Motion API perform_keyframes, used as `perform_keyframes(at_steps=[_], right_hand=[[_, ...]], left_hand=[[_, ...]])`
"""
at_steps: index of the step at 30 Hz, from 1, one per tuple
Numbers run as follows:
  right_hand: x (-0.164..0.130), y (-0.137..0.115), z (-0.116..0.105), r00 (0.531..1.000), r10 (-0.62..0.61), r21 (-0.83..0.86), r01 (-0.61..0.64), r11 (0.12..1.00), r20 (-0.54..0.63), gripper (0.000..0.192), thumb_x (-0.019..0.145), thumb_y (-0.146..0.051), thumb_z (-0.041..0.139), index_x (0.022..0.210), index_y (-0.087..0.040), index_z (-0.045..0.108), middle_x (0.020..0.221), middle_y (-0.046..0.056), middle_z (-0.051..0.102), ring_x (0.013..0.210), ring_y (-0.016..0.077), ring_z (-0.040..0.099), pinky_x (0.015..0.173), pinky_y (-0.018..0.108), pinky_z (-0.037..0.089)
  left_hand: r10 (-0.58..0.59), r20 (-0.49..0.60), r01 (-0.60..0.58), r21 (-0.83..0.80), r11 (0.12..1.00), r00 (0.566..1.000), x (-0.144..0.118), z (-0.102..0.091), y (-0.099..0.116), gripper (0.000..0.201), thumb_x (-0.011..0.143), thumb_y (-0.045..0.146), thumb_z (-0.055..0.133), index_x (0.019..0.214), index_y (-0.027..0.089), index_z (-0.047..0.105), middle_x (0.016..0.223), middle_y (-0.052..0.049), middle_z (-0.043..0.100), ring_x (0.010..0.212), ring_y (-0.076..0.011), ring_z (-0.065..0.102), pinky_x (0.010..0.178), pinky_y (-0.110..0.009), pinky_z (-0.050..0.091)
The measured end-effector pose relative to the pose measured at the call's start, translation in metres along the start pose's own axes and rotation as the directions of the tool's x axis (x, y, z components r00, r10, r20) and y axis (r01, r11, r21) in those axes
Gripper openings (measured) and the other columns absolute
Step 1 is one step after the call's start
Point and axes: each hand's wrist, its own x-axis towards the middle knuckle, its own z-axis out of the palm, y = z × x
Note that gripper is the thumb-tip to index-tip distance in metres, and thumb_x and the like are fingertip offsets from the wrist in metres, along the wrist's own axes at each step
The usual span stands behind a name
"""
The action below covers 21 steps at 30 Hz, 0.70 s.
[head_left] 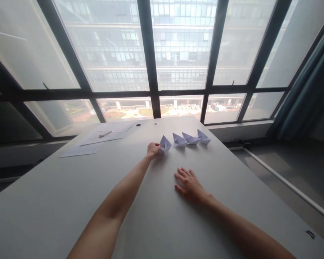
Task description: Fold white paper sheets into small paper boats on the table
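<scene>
White paper: left hand (153, 149) pinches the nearest folded paper boat (165, 144) at its left side, arm stretched far out, prob. to set it in line w/ the rest. Three more paper boats (191, 138) sit just beside it in a row toward the window (151, 54). Right hand (189, 185) lies flat on the grey table (56, 201), fingers spread, gripping nothing, likely bracing. Far left: loose paper sheets (102, 138) w/ a pen (105, 133) on top. No containers in view.

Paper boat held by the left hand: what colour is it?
White; the paper boat at the left hand shows best in the head view.
</scene>
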Motion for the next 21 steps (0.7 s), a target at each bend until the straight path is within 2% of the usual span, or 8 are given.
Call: perform_keyframes(at_steps=[3,5,7,10,13,16,19,21], right_hand=[[0.001,0.002,-0.005,0.991,0.030,0.162,-0.009,0.987,-0.130,0.045,0.093,-0.033,0.050,0.137,-0.023,0.054,0.149,0.011,0.048,0.140,0.0258,0.040,0.119,0.050,0.023],[0.003,0.001,-0.009,0.954,0.089,0.295,0.000,0.955,-0.287,0.046,0.094,-0.032,0.047,0.138,-0.021,0.053,0.146,0.011,0.050,0.137,0.0239,0.043,0.117,0.044,0.030],[0.006,-0.002,-0.011,0.919,0.165,0.435,0.009,0.900,-0.359,0.053,0.093,-0.036,0.048,0.143,-0.018,0.048,0.147,0.014,0.048,0.135,0.0256,0.045,0.112,0.042,0.037],[0.010,-0.013,-0.012,0.965,0.163,0.674,0.019,0.739,-0.206,0.059,0.092,-0.039,0.051,0.145,-0.016,0.045,0.145,0.016,0.051,0.121,0.0286,0.058,0.096,0.042,0.050],[0.014,-0.029,-0.010,0.994,0.021,0.766,0.067,0.640,-0.105,0.043,0.091,-0.029,0.048,0.131,-0.020,0.061,0.120,0.009,0.069,0.097,0.0247,0.068,0.084,0.037,0.054],[0.019,-0.047,-0.005,0.991,0.006,0.741,0.095,0.665,-0.132,0.037,0.085,-0.019,0.048,0.113,-0.020,0.072,0.095,0.004,0.075,0.081,0.0208,0.067,0.076,0.032,0.053],[0.026,-0.062,0.006,0.992,-0.013,0.719,0.102,0.687,-0.129,0.038,0.082,-0.015,0.047,0.109,-0.020,0.074,0.093,0.003,0.075,0.077,0.0197,0.066,0.073,0.030,0.052],[0.029,-0.069,0.016,0.990,-0.027,0.723,0.122,0.680,-0.142,0.039,0.083,-0.016,0.048,0.113,-0.021,0.072,0.096,0.004,0.075,0.077,0.0197,0.066,0.073,0.030,0.052]], left_hand=[[0.058,-0.013,-0.059,-0.059,0.997,0.998,-0.025,-0.012,-0.006,0.022,0.081,0.024,0.069,0.097,0.011,0.076,0.091,-0.010,0.076,0.089,-0.0238,0.070,0.074,-0.026,0.050],[0.116,0.027,-0.113,-0.101,0.988,0.993,-0.055,-0.019,-0.010,0.022,0.078,0.025,0.070,0.095,0.012,0.077,0.092,-0.009,0.077,0.086,-0.0229,0.071,0.072,-0.025,0.051],[0.168,0.102,-0.153,-0.146,0.977,0.980,-0.094,-0.024,-0.015,0.023,0.077,0.027,0.070,0.093,0.014,0.079,0.091,-0.008,0.077,0.082,-0.0224,0.072,0.069,-0.025,0.053],[0.227,0.213,-0.178,-0.226,0.958,0.950,-0.155,-0.027,-0.022,0.027,0.077,0.034,0.071,0.095,0.016,0.079,0.092,-0.008,0.078,0.079,-0.0232,0.072,0.065,-0.027,0.055],[0.251,0.234,-0.186,-0.267,0.946,0.939,-0.198,-0.028,-0.030,0.034,0.081,0.040,0.069,0.104,0.016,0.077,0.098,-0.008,0.076,0.076,-0.0223,0.072,0.063,-0.028,0.057],[0.286,0.130,-0.261,-0.179,0.948,0.949,-0.213,-0.029,-0.038,0.034,0.081,0.043,0.070,0.104,0.019,0.076,0.110,-0.009,0.072,0.080,-0.0210,0.070,0.071,-0.031,0.058],[0.315,-0.019,-0.316,-0.094,0.944,0.949,-0.210,-0.030,-0.044,0.032,0.084,0.049,0.066,0.095,0.021,0.077,0.112,-0.009,0.068,0.095,-0.0231,0.067,0.082,-0.033,0.057],[0.297,-0.058,-0.302,-0.111,0.947,0.953,-0.206,-0.030,-0.047,0.036,0.087,0.052,0.062,0.090,0.020,0.076,0.113,-0.011,0.065,0.099,-0.0239,0.066,0.075,-0.031,0.058]])
